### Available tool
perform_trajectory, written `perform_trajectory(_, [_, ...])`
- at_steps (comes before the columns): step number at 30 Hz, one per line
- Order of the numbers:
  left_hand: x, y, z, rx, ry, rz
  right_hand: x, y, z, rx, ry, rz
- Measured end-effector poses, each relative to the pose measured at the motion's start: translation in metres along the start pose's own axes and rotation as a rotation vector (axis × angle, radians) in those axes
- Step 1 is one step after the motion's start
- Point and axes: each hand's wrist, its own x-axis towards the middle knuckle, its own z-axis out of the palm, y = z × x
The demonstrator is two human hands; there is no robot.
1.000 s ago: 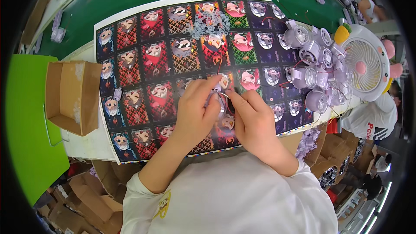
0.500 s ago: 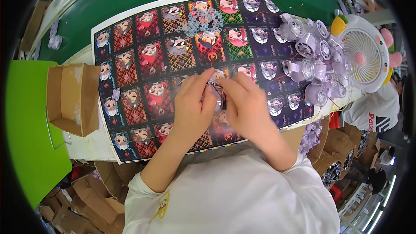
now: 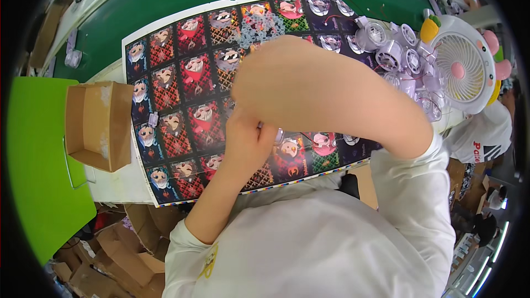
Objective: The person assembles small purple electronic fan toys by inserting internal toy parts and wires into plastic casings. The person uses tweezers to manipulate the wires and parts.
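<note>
My left hand (image 3: 247, 137) is closed over the printed sheet, its fingers partly covered by my right arm. A sliver of a small lilac plastic housing (image 3: 280, 134) shows beside its thumb. My right hand (image 3: 268, 74) is lifted above and across the left one, smeared by motion. Its fingers are hidden from view, so whether it holds anything does not show. Just beyond it lies a pile of small clear plastic pieces (image 3: 259, 26). Both hands are over the sheet of cartoon cards (image 3: 201, 85) on the table.
Lilac round fan housings (image 3: 389, 55) with thin red wires are heaped at the right, beside a white desk fan (image 3: 462, 69). An open cardboard box (image 3: 115, 127) stands left, near a bright green panel (image 3: 38, 160). A small lilac piece (image 3: 153, 120) lies on the sheet's left side.
My right hand has left the lilac housing, rising and moving forward toward the clear pieces, with the forearm swinging across the sheet. My left hand has stayed nearly in place. The view has shifted slightly.
</note>
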Motion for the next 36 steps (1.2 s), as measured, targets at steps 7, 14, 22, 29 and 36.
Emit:
perform_trajectory(7, [0.000,0.001,0.001,-0.044,0.041,0.031,-0.003,0.018,0.018,0.170,0.294,-0.252])
perform_trajectory(14, [0.008,0.006,-0.006,-0.067,-0.080,-0.141,-0.036,0.012,0.015,0.140,0.179,0.025])
perform_trajectory(22, [0.011,0.007,-0.002,-0.082,-0.060,-0.072,-0.063,0.049,0.103,0.040,0.280,0.517])
perform_trajectory(29, [0.013,0.009,-0.001,-0.078,-0.060,-0.178,-0.050,-0.002,0.122,0.623,0.793,0.313])
perform_trajectory(36, [0.013,0.010,-0.001,-0.043,-0.045,-0.181,-0.046,-0.007,0.127,0.670,0.829,0.342])
